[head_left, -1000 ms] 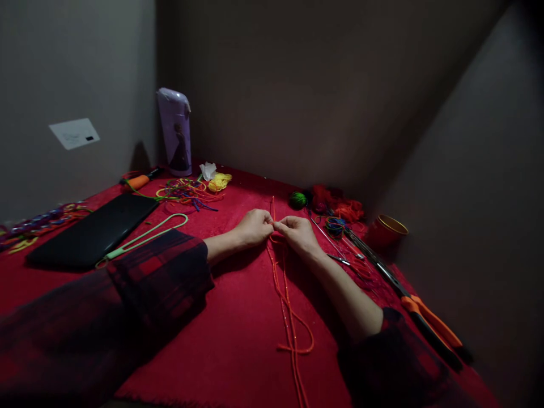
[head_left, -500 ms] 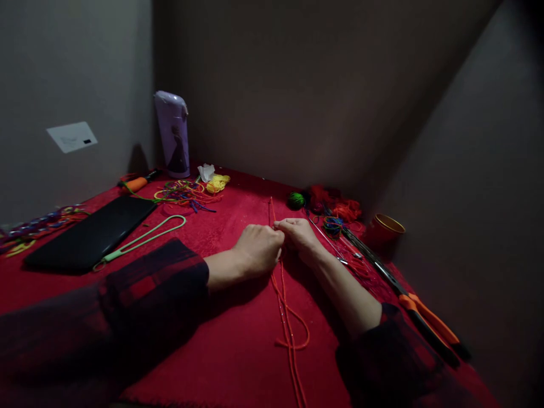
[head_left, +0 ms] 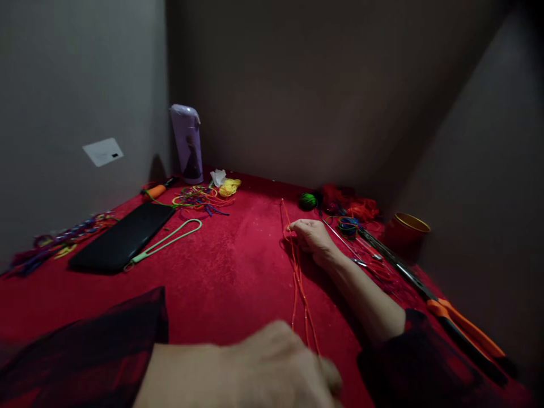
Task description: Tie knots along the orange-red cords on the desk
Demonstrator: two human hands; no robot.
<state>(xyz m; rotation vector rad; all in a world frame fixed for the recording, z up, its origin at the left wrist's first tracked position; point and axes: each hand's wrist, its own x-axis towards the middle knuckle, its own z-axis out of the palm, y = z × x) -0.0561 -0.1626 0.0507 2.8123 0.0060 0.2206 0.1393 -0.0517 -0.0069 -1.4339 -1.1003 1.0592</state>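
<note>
Thin orange cords (head_left: 297,272) lie stretched along the red cloth toward me. My right hand (head_left: 312,235) rests on the cloth and pinches the cords near their far part, fingers closed. My left hand (head_left: 276,368) is close to the camera at the bottom edge, blurred, fingers curled around the near ends of the cords; I cannot make out whether it grips them.
Red cloth table (head_left: 221,277) in a wall corner. Black tablet (head_left: 123,235) with green strap (head_left: 164,241) at left, purple bottle (head_left: 187,141) at back, coloured cord scraps (head_left: 199,197), green ball (head_left: 308,200), red cup (head_left: 406,232), orange-handled scissors (head_left: 461,328), metal tools (head_left: 352,249) at right.
My left hand has left the right hand and pulled back along the cords toward me, to the bottom of the view. The right hand stays pinched on the cords. The camera shifted left.
</note>
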